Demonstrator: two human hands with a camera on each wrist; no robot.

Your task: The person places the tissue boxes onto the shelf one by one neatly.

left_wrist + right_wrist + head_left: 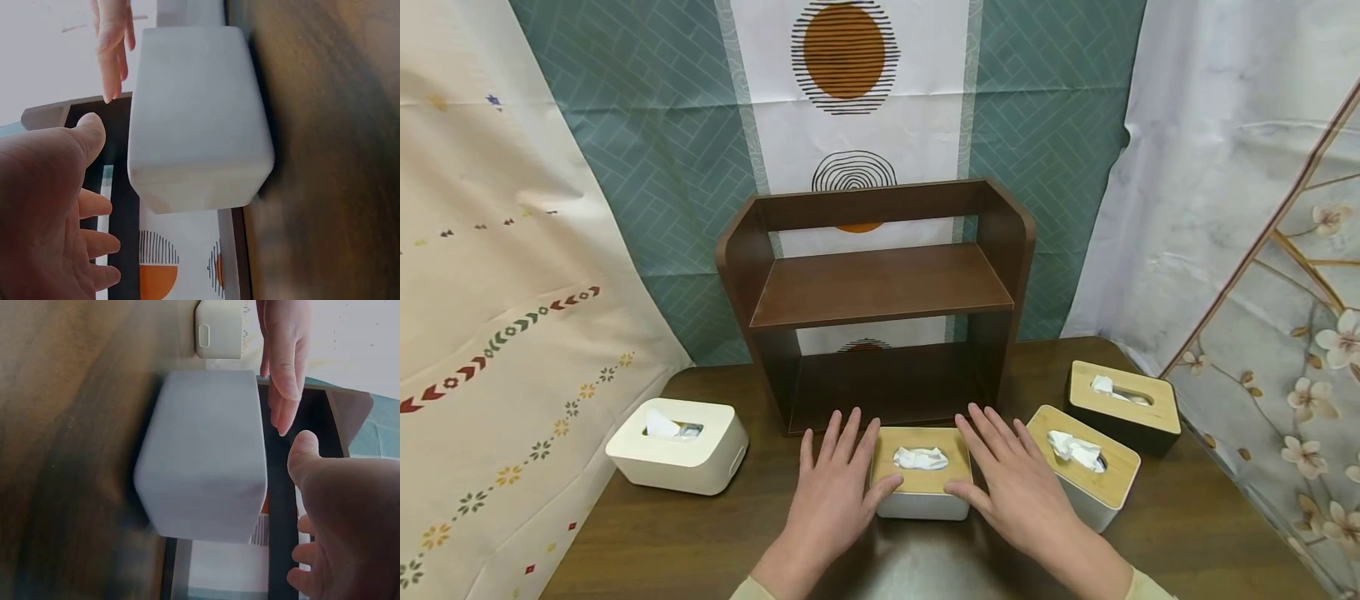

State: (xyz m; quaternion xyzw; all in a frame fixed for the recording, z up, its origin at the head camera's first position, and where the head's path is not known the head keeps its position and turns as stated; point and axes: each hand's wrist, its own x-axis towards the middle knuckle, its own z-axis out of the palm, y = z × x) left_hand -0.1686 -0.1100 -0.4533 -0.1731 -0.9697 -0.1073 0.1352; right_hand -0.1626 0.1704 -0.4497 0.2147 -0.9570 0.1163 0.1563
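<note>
A tissue box [922, 482] with a white body and a light wooden lid stands on the table, with tissue showing in its oval slot. My left hand [835, 498] hovers at its left side, fingers straight and pointing forward. On the opposite side, my right hand [1017, 483] is held the same way, fingers spread. In both wrist views the hands appear slightly above the white box body [197, 100], thumbs pointing inward. Neither hand grips anything; whether a fingertip touches the lid I cannot tell.
Behind the box stands a dark brown two-tier shelf [880, 283]. An all-white tissue box [700, 454] is at left. At right are a white wooden-lidded tissue box [1097, 479], beside my right hand, and a black wooden-lidded one [1138, 404]. Patterned curtains [677, 167] hang around the table.
</note>
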